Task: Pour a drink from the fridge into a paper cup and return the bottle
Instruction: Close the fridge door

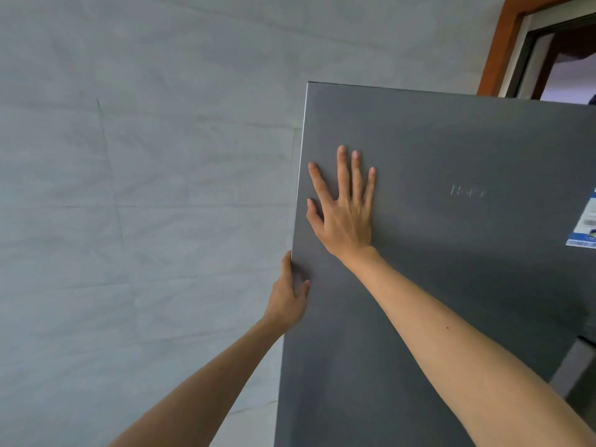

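The dark grey fridge door (451, 285) fills the right half of the head view, with a faint brand logo on its upper part. My right hand (345, 208) lies flat on the door near its left edge, fingers spread. Lower down, my left hand (290, 295) grips the door's left edge, thumb on the front face and fingers hidden behind it. No bottle or paper cup shows in this frame.
A pale grey tiled wall (145, 188) covers the left half. A brown wooden door frame (506, 43) rises at the top right behind the fridge. A blue and white label (585, 221) sticks to the door's right edge.
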`<state>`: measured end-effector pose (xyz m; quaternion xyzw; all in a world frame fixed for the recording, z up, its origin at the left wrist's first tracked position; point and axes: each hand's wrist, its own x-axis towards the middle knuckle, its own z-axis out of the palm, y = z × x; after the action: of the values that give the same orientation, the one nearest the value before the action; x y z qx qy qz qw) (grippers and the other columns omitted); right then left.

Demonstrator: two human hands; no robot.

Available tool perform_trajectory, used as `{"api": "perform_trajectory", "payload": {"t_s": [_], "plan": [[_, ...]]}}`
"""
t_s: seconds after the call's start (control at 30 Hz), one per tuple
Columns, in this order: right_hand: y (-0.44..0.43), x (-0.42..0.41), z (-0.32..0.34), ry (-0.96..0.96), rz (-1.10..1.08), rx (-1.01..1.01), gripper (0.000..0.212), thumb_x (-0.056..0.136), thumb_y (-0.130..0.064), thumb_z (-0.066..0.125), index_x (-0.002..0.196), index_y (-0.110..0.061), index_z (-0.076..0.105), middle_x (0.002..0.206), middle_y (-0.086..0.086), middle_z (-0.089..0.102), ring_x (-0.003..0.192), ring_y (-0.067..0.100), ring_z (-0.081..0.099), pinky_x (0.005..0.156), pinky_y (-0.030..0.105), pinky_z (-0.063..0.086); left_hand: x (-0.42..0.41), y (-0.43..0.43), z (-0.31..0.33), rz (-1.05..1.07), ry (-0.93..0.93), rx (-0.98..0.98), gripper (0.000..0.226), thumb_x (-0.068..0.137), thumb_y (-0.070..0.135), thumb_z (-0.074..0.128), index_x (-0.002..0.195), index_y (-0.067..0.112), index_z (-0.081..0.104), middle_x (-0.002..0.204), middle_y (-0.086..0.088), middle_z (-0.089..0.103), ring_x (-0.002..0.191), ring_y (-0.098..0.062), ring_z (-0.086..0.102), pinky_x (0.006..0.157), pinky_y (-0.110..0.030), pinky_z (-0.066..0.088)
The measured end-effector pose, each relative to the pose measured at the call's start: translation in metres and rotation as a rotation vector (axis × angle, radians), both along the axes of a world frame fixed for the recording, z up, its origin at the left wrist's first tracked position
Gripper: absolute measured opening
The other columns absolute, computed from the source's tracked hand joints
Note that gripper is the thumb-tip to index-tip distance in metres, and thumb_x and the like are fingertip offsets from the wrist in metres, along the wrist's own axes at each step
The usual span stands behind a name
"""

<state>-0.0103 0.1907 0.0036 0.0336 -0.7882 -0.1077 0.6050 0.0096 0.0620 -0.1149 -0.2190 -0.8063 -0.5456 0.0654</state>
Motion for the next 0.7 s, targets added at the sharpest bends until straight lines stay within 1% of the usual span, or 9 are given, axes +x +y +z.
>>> {"api": "perform_trajectory", "payload": {"t_s": [0.13,0.23,0.47,0.6,0.7], "plan": [[0.002,-0.009,-0.001,0.016,-0.02,0.008,0.058,0.096,-0.038,0.048,0.151,-0.027,0.036,0.157,0.024,0.025,0.147,0.042,0.019,0.118,0.062,0.012,-0.008,0.004,-0.002,0.012,0.0,0.012,0.06,0.1,0.011,0.048,0.151,0.022,0.018,0.124,0.01,0.054,0.106,-0.018,0.059,0.082,-0.02,0.04],[0.003,-0.015,-0.001,0.016,-0.035,0.008,0.057,0.096,-0.038,0.047,0.151,-0.027,0.036,0.158,0.024,0.024,0.147,0.042,0.019,0.118,0.061,0.011,-0.015,0.007,-0.003,0.012,0.0,0.024,0.061,0.1,0.011,0.047,0.152,0.022,0.017,0.129,0.007,0.056,0.103,-0.014,0.057,0.081,-0.017,0.04],[0.005,-0.022,-0.002,0.028,-0.05,0.01,0.057,0.097,-0.037,0.045,0.152,-0.026,0.035,0.157,0.024,0.025,0.147,0.043,0.02,0.117,0.062,0.013,-0.023,0.008,-0.006,0.005,0.024,0.029,0.059,0.101,0.013,0.048,0.151,0.022,0.019,0.134,0.006,0.056,0.112,-0.017,0.06,0.086,-0.02,0.042],[0.004,-0.022,-0.002,0.029,-0.054,0.006,0.058,0.096,-0.036,0.046,0.152,-0.026,0.036,0.157,0.024,0.025,0.147,0.042,0.02,0.117,0.062,0.013,-0.025,0.007,-0.005,-0.005,0.03,0.016,0.059,0.101,0.014,0.049,0.151,0.022,0.019,0.131,0.009,0.055,0.109,-0.016,0.059,0.084,-0.018,0.041],[0.003,-0.02,-0.001,0.017,-0.049,-0.01,0.06,0.094,-0.036,0.048,0.151,-0.026,0.036,0.158,0.023,0.025,0.147,0.041,0.02,0.118,0.061,0.013,-0.026,0.002,-0.003,-0.026,0.018,-0.023,0.06,0.101,0.016,0.05,0.151,0.023,0.018,0.127,0.006,0.056,0.113,-0.023,0.061,0.086,-0.024,0.044]]}}
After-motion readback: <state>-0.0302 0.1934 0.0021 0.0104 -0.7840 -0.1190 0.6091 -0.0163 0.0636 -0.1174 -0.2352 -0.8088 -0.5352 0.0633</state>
